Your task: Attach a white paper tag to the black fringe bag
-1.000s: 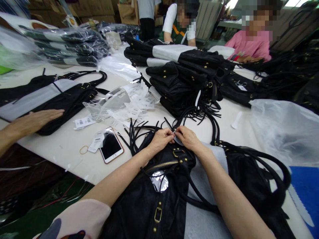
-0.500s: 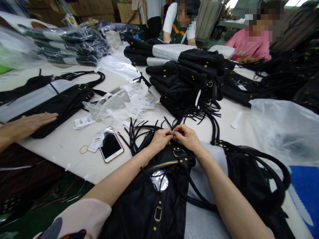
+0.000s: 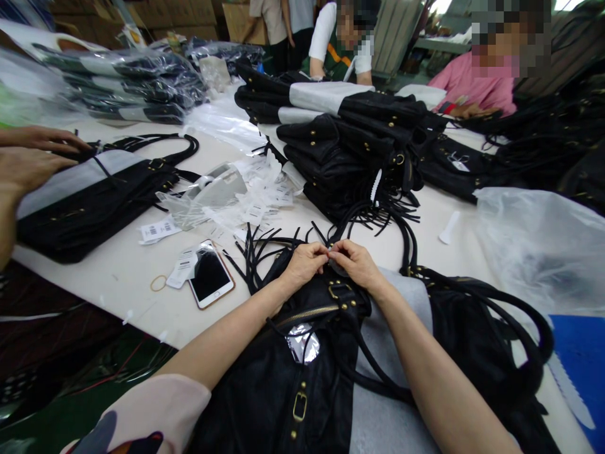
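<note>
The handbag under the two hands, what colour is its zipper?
Gold-toned, on the black handbag; the zipper shows in the head view, just below both hands.

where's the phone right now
In the head view, the rose-gold smartphone with a dark screen lies flat on the white table, left of the person's left hand, beside a yellow rubber band.

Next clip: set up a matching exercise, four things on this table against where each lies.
Things:
1. phone
2. rubber band
3. blue sheet
4. black bag

Places:
A. far right edge
B. under both hands
C. left of the phone
D. left of the black bag

Pairs: 1-D, 2-C, 3-A, 4-B. The left hand and right hand meet over the bag's top.
</note>
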Motion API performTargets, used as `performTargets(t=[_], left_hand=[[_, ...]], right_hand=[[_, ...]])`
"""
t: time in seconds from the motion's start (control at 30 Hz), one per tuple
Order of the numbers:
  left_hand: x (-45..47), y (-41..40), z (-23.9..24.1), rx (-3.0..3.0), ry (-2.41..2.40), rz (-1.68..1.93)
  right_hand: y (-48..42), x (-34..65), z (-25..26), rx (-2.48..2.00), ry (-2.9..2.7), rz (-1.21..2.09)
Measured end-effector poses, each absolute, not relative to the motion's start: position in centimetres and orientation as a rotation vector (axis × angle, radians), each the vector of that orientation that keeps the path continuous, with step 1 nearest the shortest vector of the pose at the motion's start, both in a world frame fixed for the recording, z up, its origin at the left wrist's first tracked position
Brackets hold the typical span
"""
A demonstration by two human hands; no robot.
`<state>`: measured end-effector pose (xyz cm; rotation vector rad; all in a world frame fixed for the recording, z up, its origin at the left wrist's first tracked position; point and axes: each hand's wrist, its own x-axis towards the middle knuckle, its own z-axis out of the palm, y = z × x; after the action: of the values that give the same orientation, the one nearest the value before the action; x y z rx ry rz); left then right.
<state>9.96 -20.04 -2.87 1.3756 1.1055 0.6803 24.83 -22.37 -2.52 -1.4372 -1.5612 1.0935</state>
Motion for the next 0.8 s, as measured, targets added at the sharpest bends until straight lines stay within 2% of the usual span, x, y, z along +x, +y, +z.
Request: performTargets(t=[0.23,0.53,0.8], left_hand=[[9.93,-20.23,-2.47,1.256,1.111,0.705],[9.77,-19.96,-2.94,1.375,1.191,0.677],[9.93,-20.20,-2.61,1.948,1.350,0.609]], right_hand=[[-22.36,25.02,-2.71,-1.304,-1.267,1.445],[-22.25,24.97,-2.79,-1.414,-1.352,1.270],[-22.20,24.84,-3.33,-1.388,-1.305,1.361]])
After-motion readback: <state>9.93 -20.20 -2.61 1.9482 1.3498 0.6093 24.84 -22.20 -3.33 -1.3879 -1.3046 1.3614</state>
